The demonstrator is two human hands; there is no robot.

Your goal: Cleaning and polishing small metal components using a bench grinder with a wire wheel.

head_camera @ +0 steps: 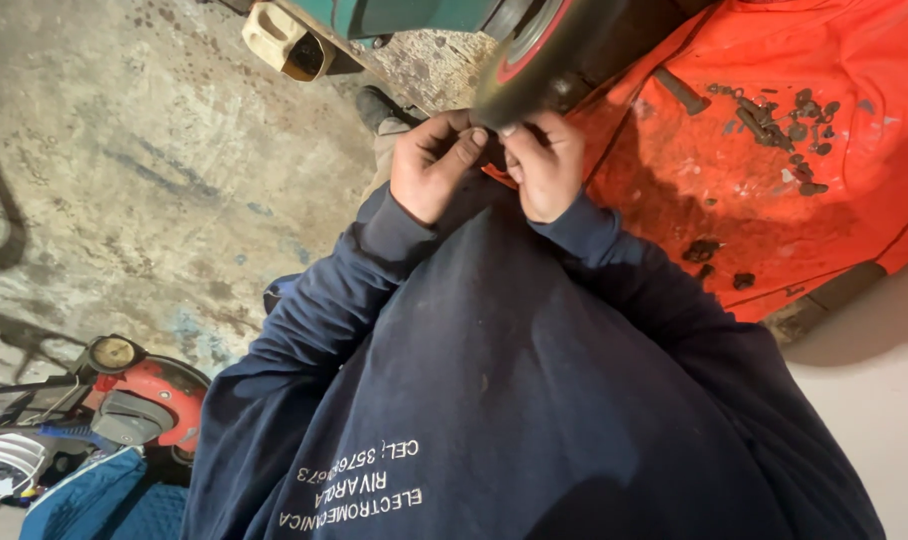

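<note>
Pinching at something small and dark, the left hand (431, 165) and right hand (545, 168) meet fingertip to fingertip just under the black wheel (564, 45), beside the orange panel (774, 200) strewn with loose bolts (779, 125). Both grips look closed on it, though the piece itself stays hidden. Fine fingertip control seems needed here.

Your sweatshirt (534, 400) was dark navy with white print. The panel (774, 170) beside you was bright orange, the floor (124, 180) mottled grey.
</note>
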